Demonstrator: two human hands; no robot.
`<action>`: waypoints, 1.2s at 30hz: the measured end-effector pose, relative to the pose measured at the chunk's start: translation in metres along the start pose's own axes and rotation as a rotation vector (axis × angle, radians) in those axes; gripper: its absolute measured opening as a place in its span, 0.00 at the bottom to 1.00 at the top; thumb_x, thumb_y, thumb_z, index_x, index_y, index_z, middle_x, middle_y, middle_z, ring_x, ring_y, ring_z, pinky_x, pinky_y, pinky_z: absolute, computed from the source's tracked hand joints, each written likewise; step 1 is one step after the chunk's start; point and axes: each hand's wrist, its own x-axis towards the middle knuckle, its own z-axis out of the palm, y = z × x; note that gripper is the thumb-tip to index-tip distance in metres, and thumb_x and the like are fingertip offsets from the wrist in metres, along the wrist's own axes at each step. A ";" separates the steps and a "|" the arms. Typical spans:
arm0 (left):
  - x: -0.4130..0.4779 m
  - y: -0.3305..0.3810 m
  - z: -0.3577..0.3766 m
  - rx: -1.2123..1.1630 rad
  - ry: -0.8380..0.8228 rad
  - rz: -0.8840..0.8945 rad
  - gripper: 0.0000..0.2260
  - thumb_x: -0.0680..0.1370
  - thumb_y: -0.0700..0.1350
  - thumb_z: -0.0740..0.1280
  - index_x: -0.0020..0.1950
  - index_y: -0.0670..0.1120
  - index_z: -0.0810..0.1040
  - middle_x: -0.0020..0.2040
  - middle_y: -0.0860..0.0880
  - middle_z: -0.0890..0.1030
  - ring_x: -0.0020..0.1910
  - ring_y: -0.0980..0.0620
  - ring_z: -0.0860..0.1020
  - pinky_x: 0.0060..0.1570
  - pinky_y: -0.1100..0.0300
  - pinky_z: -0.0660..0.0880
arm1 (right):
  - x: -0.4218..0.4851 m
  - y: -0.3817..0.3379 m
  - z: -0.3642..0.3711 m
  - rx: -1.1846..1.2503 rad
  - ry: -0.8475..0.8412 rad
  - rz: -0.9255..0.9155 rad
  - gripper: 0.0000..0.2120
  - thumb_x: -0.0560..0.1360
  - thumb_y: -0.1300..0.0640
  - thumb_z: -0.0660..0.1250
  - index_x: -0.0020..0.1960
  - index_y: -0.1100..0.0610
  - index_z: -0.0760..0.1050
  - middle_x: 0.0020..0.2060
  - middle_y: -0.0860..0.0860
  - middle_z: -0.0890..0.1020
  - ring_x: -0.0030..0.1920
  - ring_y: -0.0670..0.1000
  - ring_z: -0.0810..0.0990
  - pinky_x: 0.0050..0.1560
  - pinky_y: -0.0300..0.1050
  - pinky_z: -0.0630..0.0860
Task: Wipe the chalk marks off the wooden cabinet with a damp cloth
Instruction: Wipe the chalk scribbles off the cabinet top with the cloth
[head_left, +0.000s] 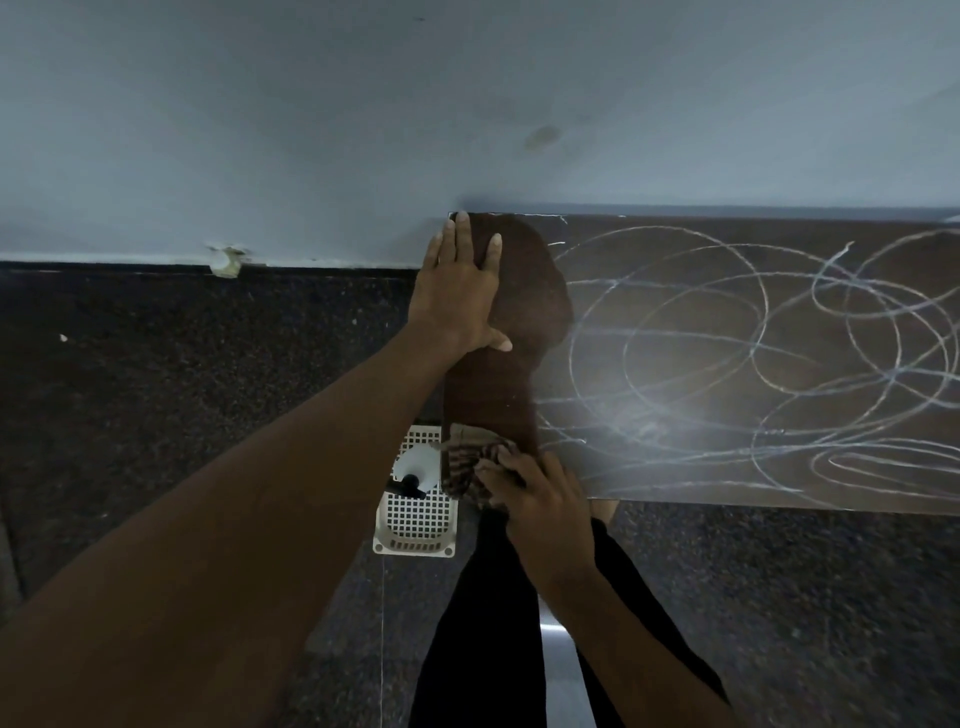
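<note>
Wall: pale blue, fills the top of the view. A small dark smudge sits on it above the cabinet.
Floor: dark and speckled. It runs under everything, left and below.
Cabinet: a dark brown wooden top, pushed against the wall. It is the surface being cleaned. It fills the right side of the view.
Chalk marks: white loops and swirls all over the cabinet top, from just right of the clean patch to the right edge.
Clean patch: a darker, wet-looking strip at the left end of the cabinet. No chalk shows on it. It runs from the back corner to the front edge.
Legs: in black, seen below the cabinet's front edge.
Left hand: lies flat on the left back corner of the cabinet. The fingers are straight and close together, pressing down. They hold nothing. The bare arm reaches in from the bottom left.
Right hand: at the front left edge of the cabinet. Its fingers are curled tight on the cloth.
Cloth: brown with stripes, bunched up. It sits on the front left corner of the cabinet, under the right hand, at the near end of the clean patch.
Basket: white plastic with small square holes, on the floor just left of the cabinet. Something white with a black part lies in it; I cannot tell what it is.
Chip: a small broken spot where the wall meets the floor, far left.
</note>
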 end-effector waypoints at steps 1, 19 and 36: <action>0.000 -0.001 0.000 -0.006 0.001 0.004 0.57 0.71 0.69 0.71 0.83 0.44 0.40 0.80 0.30 0.38 0.81 0.34 0.40 0.80 0.45 0.43 | 0.004 0.007 -0.001 -0.001 0.010 0.023 0.16 0.69 0.60 0.63 0.52 0.50 0.83 0.52 0.51 0.83 0.44 0.59 0.80 0.39 0.49 0.78; -0.002 -0.007 -0.013 -0.060 -0.054 0.011 0.58 0.68 0.59 0.80 0.84 0.47 0.43 0.81 0.34 0.39 0.82 0.36 0.43 0.79 0.46 0.48 | 0.116 0.048 -0.038 -0.059 0.000 0.240 0.18 0.67 0.62 0.77 0.56 0.51 0.84 0.52 0.55 0.82 0.49 0.59 0.77 0.41 0.48 0.77; -0.005 -0.003 -0.018 -0.023 -0.094 0.022 0.60 0.68 0.57 0.80 0.83 0.44 0.40 0.80 0.31 0.38 0.81 0.34 0.42 0.79 0.44 0.49 | 0.009 0.004 0.006 0.043 0.098 0.175 0.19 0.63 0.62 0.76 0.53 0.51 0.83 0.49 0.53 0.82 0.43 0.57 0.75 0.39 0.47 0.74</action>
